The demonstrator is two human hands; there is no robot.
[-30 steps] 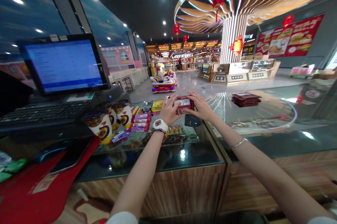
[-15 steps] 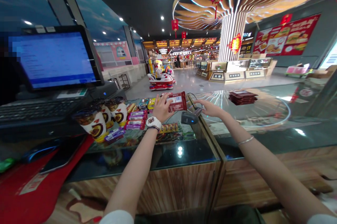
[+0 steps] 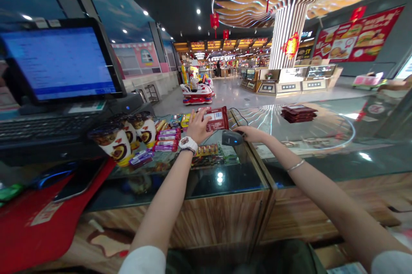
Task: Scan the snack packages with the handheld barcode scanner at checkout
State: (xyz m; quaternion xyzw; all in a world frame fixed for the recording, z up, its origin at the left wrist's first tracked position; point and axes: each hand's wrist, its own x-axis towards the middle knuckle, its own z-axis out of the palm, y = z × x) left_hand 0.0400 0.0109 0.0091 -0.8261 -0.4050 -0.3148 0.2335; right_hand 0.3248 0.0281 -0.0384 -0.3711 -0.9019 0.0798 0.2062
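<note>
My left hand [image 3: 198,127], with a white watch at its wrist, grips a dark red snack packet [image 3: 218,118] whose white barcode label faces up. To its right, my right hand [image 3: 254,133] is closed round the handle of a black barcode scanner [image 3: 232,138] with a small blue light. The scanner's head lies just below the packet's right end. Left of my left hand are several purple-wrapped bars [image 3: 168,139] and dark-lidded cups [image 3: 114,147]. A stack of dark red packets [image 3: 298,113] rests on the glass counter to the right.
A monitor [image 3: 61,61] and a black keyboard [image 3: 41,132] stand at the left. A phone [image 3: 79,181] lies on a red mat [image 3: 41,239]. The glass counter [image 3: 206,186] has wooden fronts and a seam running between its two sections.
My right hand has closed round the scanner's handle, where its fingers were looser before. My left hand still holds the packet in nearly the same place. The view has tilted slightly down.
</note>
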